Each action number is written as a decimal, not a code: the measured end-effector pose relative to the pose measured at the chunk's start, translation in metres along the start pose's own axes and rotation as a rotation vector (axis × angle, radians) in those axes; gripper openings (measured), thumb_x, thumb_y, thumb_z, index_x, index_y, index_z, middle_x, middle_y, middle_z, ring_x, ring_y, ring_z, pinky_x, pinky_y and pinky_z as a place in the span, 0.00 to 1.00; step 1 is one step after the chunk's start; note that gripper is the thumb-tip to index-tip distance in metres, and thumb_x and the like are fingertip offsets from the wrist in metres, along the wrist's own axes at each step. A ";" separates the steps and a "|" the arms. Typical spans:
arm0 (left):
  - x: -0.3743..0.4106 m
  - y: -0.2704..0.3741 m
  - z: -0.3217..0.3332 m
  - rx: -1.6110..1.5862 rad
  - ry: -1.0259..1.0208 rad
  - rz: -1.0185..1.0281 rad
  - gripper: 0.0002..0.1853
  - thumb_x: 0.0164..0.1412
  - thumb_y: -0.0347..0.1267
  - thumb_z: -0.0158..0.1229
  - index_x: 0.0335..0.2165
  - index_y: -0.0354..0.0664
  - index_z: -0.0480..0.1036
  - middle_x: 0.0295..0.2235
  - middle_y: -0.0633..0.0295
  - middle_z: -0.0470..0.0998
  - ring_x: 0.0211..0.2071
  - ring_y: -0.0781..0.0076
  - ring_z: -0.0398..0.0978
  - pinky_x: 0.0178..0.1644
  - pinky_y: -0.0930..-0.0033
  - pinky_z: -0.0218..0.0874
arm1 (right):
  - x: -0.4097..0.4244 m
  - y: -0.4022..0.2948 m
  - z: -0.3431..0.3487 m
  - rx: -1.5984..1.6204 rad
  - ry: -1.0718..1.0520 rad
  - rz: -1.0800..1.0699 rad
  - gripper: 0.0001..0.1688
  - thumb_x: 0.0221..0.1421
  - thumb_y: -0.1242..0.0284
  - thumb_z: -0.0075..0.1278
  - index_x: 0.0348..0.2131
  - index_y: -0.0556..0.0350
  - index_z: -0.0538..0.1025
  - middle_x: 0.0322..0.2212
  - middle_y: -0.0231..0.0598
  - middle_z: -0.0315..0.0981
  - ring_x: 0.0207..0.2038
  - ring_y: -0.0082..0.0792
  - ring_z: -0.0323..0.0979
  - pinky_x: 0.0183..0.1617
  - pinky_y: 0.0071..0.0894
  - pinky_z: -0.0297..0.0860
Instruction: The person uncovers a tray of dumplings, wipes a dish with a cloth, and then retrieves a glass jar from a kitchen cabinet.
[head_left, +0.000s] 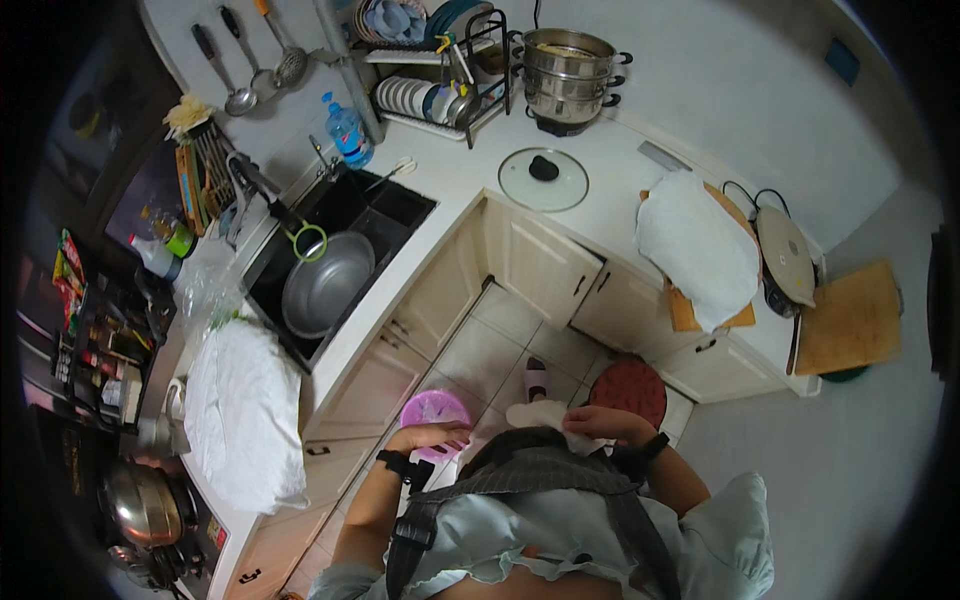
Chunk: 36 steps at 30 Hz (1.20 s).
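Note:
My left hand (439, 435) is in front of my waist on the left, its fingers loosely extended, with no object visible in it. From above, it overlaps the rim of a pink plastic bin (424, 405) on the floor; I cannot tell the height between them. My right hand (596, 424) is close to the dark striped apron (525, 480), with fingers closed on a pale cloth-like piece (540, 414). What this piece is exactly cannot be made out. Black straps are around both wrists.
A metal basin (330, 285) sits in the black sink (390, 225). White cloths cover things on the left counter (244, 420) and right counter (697, 244). A glass lid (544, 180) lies near a steamer pot (570, 82). A red round stool (628, 394) stands on the floor; one cabinet door (544, 255) is ajar.

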<state>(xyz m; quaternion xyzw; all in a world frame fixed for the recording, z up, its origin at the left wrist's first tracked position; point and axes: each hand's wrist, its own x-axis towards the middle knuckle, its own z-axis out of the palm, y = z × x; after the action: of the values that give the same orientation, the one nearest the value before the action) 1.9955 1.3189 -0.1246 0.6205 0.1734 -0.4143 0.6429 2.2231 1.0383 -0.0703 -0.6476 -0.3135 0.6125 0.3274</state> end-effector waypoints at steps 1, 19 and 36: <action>0.008 0.019 -0.008 -0.045 -0.008 0.057 0.28 0.54 0.47 0.42 0.49 0.44 0.52 0.44 0.61 0.64 0.43 0.70 0.63 0.43 0.68 0.56 | 0.018 -0.005 -0.023 -0.113 -0.033 -0.062 0.14 0.53 0.66 0.39 0.34 0.56 0.68 0.21 0.24 0.60 0.25 0.17 0.57 0.28 0.17 0.58; 0.013 0.179 -0.092 -0.694 0.650 0.369 0.23 0.57 0.39 0.39 0.49 0.41 0.54 0.41 0.60 0.66 0.42 0.74 0.64 0.46 0.74 0.54 | 0.303 -0.198 -0.373 -0.868 0.808 -0.052 0.23 0.48 0.60 0.39 0.38 0.62 0.62 0.32 0.52 0.68 0.36 0.45 0.68 0.37 0.41 0.65; 0.010 0.273 -0.269 -0.428 0.696 0.632 0.17 0.58 0.35 0.40 0.44 0.40 0.60 0.35 0.64 0.69 0.36 0.78 0.66 0.43 0.77 0.55 | 0.214 -0.256 -0.357 -0.625 1.083 -0.544 0.16 0.49 0.63 0.43 0.28 0.60 0.65 0.18 0.49 0.68 0.21 0.49 0.67 0.24 0.40 0.63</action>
<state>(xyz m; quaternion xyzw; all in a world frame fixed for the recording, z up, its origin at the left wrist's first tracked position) 2.2837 1.5378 0.0014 0.5981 0.2618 0.0759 0.7536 2.5894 1.3480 0.0235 -0.8252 -0.4192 -0.0214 0.3779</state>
